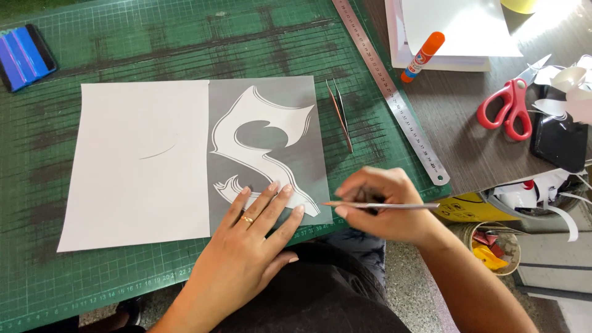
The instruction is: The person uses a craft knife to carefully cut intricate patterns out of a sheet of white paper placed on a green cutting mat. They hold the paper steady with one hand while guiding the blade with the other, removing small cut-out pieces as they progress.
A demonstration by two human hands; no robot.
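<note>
Left hand (246, 243) lies flat, fingers (276, 196) spread, pressing the near edge of a grey stencil sheet (308, 123) bearing a white curled cut-out shape (256, 157). The sheet rests on the green cutting mat (123, 49), its left edge overlapping a white paper sheet (142, 166). Right hand (385, 206) pinches a slim craft knife (382, 205) between thumb and fingertips, held nearly level, tip pointing left at the sheet's near right corner. Tweezers (341, 114) lie just right of the sheet; a steel ruler (388, 86) runs along the mat's right edge; red scissors (509, 108) and a glue stick (423, 55) sit further right. To cut cleanly, my judgement: keep holding fingers clear of the blade's path, use light strokes, and turn the sheet rather than the wrist.
</note>
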